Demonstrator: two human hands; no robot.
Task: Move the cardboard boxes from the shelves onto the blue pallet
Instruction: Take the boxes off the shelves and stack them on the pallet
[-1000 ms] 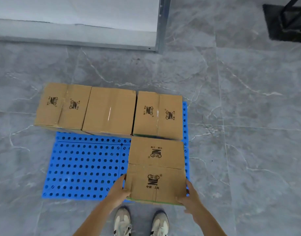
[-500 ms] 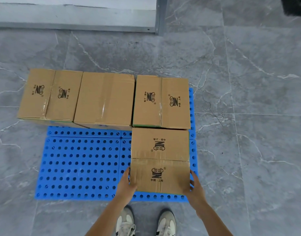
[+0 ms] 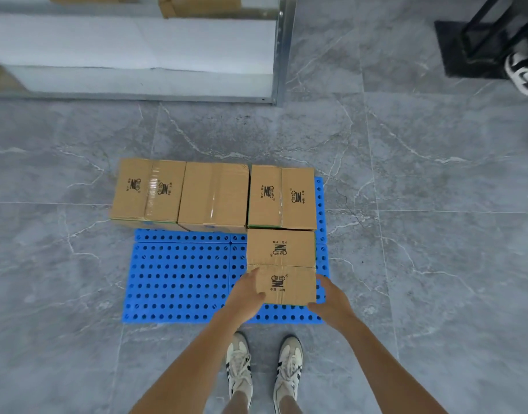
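From the head camera, the near cardboard box point(image 3: 282, 258) sits on the right near part of the blue pallet point(image 3: 179, 276), with its far edge against the right box point(image 3: 282, 197) of the far row. The left hand point(image 3: 246, 294) lies relaxed over its left near corner. The right hand point(image 3: 331, 300), fingers loosely spread, is just beside its right near corner; I cannot tell if it touches. The middle box point(image 3: 214, 197) and the left box point(image 3: 149, 192) complete that row, and the left one reaches past the pallet's left edge. Bare pallet lies left of the near box.

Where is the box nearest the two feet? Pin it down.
Head view: the nearest box sits on the right side of the blue pallet, near its front edge, directly before the back row's right-hand box.
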